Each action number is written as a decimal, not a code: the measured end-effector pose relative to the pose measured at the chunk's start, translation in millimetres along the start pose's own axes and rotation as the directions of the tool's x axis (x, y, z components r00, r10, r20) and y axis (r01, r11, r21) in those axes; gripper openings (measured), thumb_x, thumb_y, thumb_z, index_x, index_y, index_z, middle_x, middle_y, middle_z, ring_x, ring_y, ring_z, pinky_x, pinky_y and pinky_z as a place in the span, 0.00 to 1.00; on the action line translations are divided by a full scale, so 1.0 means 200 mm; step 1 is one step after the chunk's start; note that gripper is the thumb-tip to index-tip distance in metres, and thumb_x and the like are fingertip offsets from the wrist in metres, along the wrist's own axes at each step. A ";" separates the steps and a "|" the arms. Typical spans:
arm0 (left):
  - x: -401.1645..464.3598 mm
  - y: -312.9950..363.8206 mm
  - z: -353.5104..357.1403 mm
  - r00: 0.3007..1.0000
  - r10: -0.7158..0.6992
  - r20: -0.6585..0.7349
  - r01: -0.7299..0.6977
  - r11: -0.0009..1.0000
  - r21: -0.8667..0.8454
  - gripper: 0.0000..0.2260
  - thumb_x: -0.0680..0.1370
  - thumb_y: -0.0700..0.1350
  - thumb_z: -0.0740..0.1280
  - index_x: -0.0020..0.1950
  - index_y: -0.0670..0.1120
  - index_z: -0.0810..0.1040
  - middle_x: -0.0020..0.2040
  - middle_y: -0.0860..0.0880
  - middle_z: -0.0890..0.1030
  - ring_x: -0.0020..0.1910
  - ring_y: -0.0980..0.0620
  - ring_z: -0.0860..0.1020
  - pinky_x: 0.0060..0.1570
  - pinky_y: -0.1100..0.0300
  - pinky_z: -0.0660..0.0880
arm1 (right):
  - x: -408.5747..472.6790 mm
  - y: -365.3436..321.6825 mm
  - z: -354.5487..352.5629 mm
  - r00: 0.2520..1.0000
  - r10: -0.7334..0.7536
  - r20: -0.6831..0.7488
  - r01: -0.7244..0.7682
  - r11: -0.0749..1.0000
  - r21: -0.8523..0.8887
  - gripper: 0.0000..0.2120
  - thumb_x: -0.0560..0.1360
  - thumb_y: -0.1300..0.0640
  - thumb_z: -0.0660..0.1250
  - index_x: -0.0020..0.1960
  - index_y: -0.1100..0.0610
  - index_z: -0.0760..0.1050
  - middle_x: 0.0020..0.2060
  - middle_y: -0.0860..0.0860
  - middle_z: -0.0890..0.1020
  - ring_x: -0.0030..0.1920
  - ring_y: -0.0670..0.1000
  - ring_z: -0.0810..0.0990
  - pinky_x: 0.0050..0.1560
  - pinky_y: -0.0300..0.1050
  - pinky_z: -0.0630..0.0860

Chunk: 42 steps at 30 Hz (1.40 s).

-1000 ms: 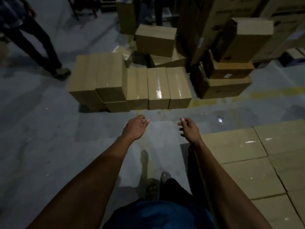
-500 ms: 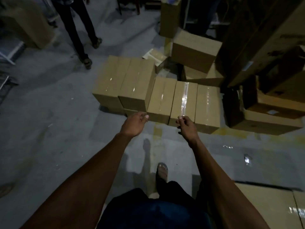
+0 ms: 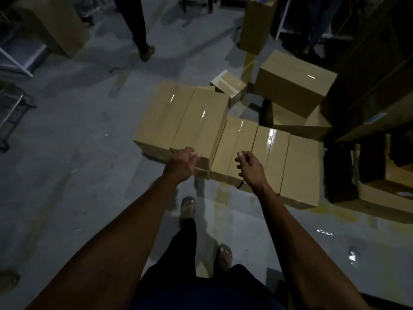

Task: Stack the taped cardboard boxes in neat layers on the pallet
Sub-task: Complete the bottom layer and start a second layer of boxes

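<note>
Grey concrete floor (image 3: 67,175) fills a dim storeroom, with yellowish stains below the hands. Taped boxes (image 3: 245,151) lie in a row on the floor just beyond both hands, long sides touching, glossy tape shining along their tops. Two more boxes (image 3: 185,121) sit raised on others at the left end of that row.

Left hand (image 3: 182,163) reaches forward with fingers loosely curled and spread, holding nothing; its fingertips overlap the near edge of the raised boxes, though contact cannot be told. Right hand (image 3: 251,167) is also out in front, fingers relaxed and slightly bent, thumb apart, holding nothing, and it hovers over the near end of the low row.

Beyond the right hand a larger box (image 3: 295,83) rests tilted on another box (image 3: 299,124). A small box (image 3: 230,85) lies askew between this pile and the raised pair. Further off a tall carton (image 3: 257,25) stands upright. To the right of the right hand, open cartons (image 3: 380,186) sit in shadow, dark inside, contents not visible, below large dark cartons (image 3: 380,74).

Beyond the left hand another person's legs (image 3: 136,25) stand on the floor, well apart from the boxes. Far left are a big carton (image 3: 55,25) and a metal frame (image 3: 13,108). Below the hands, the person's own sandalled feet (image 3: 188,206) are on the floor.
</note>
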State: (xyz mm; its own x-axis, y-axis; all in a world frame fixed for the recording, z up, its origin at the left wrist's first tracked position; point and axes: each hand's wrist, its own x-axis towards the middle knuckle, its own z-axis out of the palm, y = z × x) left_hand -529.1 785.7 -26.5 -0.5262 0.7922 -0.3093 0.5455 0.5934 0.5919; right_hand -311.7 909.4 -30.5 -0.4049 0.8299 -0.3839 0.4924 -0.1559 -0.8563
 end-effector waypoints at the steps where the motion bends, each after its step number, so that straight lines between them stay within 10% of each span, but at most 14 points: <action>1: 0.08 -0.01 -0.02 1.000 0.018 -0.014 -0.018 1.000 0.001 0.20 0.84 0.58 0.62 0.68 0.46 0.77 0.62 0.43 0.81 0.61 0.41 0.78 0.60 0.51 0.76 | 0.07 -0.02 0.03 1.000 -0.005 -0.002 0.005 1.000 -0.004 0.16 0.85 0.43 0.60 0.65 0.53 0.76 0.56 0.50 0.83 0.53 0.50 0.82 0.60 0.58 0.81; 9: 0.90 -0.18 -0.22 0.991 0.131 -0.016 -0.131 0.991 0.008 0.20 0.83 0.57 0.64 0.66 0.43 0.79 0.59 0.41 0.82 0.54 0.42 0.81 0.53 0.51 0.79 | 0.81 -0.17 0.39 0.999 0.005 -0.049 -0.009 0.997 -0.073 0.13 0.84 0.41 0.61 0.61 0.47 0.76 0.57 0.48 0.83 0.57 0.52 0.82 0.61 0.61 0.80; 16: 1.61 -0.49 -0.09 0.995 0.097 0.033 -0.099 0.992 0.083 0.18 0.84 0.57 0.62 0.68 0.47 0.78 0.64 0.43 0.80 0.61 0.41 0.78 0.59 0.46 0.77 | 1.44 -0.08 0.76 0.998 -0.042 -0.046 0.034 0.988 -0.149 0.20 0.84 0.44 0.64 0.69 0.56 0.76 0.63 0.52 0.80 0.60 0.52 0.80 0.58 0.47 0.78; 22: 2.06 -0.78 0.21 0.993 0.015 0.115 -0.030 0.991 0.131 0.22 0.85 0.59 0.60 0.74 0.49 0.72 0.73 0.47 0.71 0.71 0.45 0.70 0.67 0.48 0.72 | 1.92 0.23 1.03 0.999 -0.040 0.006 0.040 0.965 -0.260 0.26 0.84 0.41 0.62 0.77 0.53 0.67 0.72 0.56 0.71 0.69 0.55 0.73 0.69 0.55 0.74; 30: 2.43 -1.04 0.56 0.996 -0.005 0.090 -0.015 0.977 0.212 0.26 0.85 0.57 0.59 0.81 0.50 0.61 0.83 0.47 0.54 0.80 0.43 0.56 0.73 0.42 0.65 | 2.35 0.62 1.27 1.000 0.001 0.024 0.012 0.832 -0.555 0.47 0.77 0.27 0.55 0.84 0.54 0.50 0.83 0.60 0.47 0.82 0.63 0.47 0.80 0.66 0.53; 35: 2.52 -1.16 0.65 0.998 0.010 0.069 -0.027 0.968 0.251 0.29 0.84 0.58 0.60 0.81 0.47 0.59 0.83 0.41 0.55 0.79 0.38 0.56 0.75 0.41 0.62 | 2.39 0.83 1.30 0.994 0.058 0.088 0.012 0.769 -0.640 0.41 0.83 0.33 0.54 0.84 0.47 0.35 0.80 0.50 0.27 0.81 0.67 0.38 0.78 0.70 0.46; 42: 2.59 -1.21 0.66 0.988 0.141 0.068 -0.152 0.969 0.194 0.38 0.80 0.59 0.68 0.84 0.48 0.54 0.80 0.42 0.63 0.74 0.36 0.61 0.71 0.39 0.67 | 2.37 0.93 1.20 0.994 -0.109 -0.003 0.089 0.825 -0.557 0.35 0.85 0.39 0.53 0.85 0.50 0.44 0.84 0.51 0.37 0.83 0.56 0.42 0.81 0.63 0.52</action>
State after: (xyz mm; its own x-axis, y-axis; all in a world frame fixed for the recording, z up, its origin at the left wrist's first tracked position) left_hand -847.9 1071.2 -427.9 -0.3983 0.8758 -0.2725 0.7349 0.4825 0.4766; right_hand -596.9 1145.0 -453.9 -0.4540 0.8433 -0.2875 0.8000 0.2437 -0.5483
